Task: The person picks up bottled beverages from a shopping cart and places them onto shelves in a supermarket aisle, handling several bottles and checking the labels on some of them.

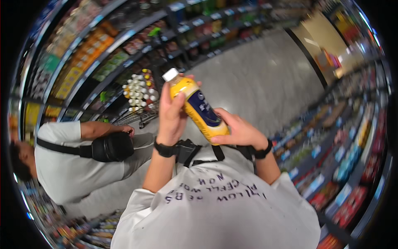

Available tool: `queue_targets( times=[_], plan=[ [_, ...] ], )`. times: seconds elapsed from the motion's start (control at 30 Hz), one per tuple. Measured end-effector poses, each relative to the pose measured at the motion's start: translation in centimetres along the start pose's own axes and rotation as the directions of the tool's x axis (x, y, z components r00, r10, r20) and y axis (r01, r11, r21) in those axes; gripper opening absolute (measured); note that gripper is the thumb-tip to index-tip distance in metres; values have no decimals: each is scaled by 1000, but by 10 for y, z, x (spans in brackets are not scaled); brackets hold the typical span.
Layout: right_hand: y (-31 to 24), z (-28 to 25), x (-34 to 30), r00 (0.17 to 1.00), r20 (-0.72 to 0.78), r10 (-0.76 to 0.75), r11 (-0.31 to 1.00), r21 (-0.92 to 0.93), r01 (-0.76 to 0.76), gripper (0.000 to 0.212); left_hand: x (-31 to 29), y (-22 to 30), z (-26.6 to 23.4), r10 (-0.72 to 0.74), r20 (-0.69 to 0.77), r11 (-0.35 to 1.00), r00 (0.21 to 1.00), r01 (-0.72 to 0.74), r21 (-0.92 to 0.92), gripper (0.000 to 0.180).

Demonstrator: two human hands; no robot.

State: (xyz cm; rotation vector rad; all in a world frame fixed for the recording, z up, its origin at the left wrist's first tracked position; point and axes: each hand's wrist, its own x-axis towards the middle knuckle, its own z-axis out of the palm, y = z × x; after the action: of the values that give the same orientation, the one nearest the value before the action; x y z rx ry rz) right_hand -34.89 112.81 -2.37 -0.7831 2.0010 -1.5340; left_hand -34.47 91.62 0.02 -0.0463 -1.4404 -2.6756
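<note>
A yellow bottle (191, 115) with a white cap and a dark blue label is held at a tilt in front of my body, its cap toward the upper left. My left hand (173, 108) wraps round its upper part, thumb on the front and fingertips showing behind. My right hand (238, 129) grips the lower end, with its thumb across the bottom and fingers along the side. Dark bands circle both my wrists.
To the left stands a person (83, 159) in a light shirt with a black bag. Ahead of them is a cart (134, 116) near many white-capped bottles (141, 91). Stocked shelves (89, 52) line the left and far side; more goods (331, 153) fill the right. Grey floor (244, 74) lies between.
</note>
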Motion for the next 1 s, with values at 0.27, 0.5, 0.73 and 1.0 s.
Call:
queue_targets(
  times=[0.27, 0.5, 0.73, 1.0],
  plan=[
    [-18, -26, 93, 986, 164, 14, 909, 408, -81, 56, 70, 7, -30, 30, 24, 882, 999, -15, -472, 61],
    [-16, -29, 179, 945, 326, 34, 878, 443, -184, 63, 120, 24, -79, 131, -134, 881, 982, -177, -439, 54],
    [-31, -47, 272, 976, 139, -169, 985, 57, 163, 65, 190, 84, -91, 306, -128, 937, 943, -322, -135, 53],
    [-33, -104, 375, 739, 590, -325, 789, 600, -132, 76, 296, 130, -98, 170, 258, 922, 951, -61, -382, 73]
  ],
)
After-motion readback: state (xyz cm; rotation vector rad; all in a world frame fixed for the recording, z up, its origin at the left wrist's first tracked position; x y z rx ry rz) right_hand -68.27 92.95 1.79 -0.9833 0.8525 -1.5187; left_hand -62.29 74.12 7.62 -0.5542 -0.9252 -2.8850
